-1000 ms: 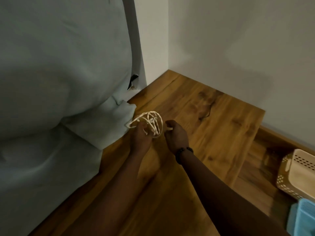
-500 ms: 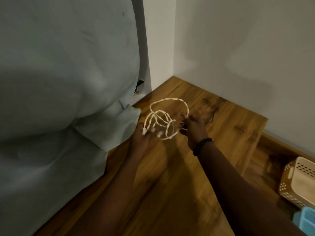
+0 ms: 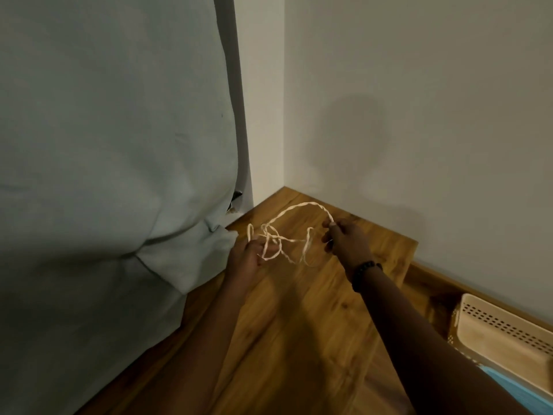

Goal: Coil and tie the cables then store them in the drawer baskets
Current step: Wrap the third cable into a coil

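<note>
Where two pale walls [image 3: 419, 85] meet over a wooden floor [image 3: 299, 339], held in the air: a white cable [image 3: 279, 239] (loosely tangled), gripped by the left hand [image 3: 247, 257], pinched by the right hand [image 3: 347, 242]. Grey-blue fabric [image 3: 104, 175] at left; beige basket [image 3: 505, 333] at lower right.

Loose cable [image 3: 287, 235] between both hands

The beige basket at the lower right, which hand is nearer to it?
Right. The right hand, pinching the white cable, is up and left of the beige basket. The left hand grips the cable farther left, by the grey cover.
</note>
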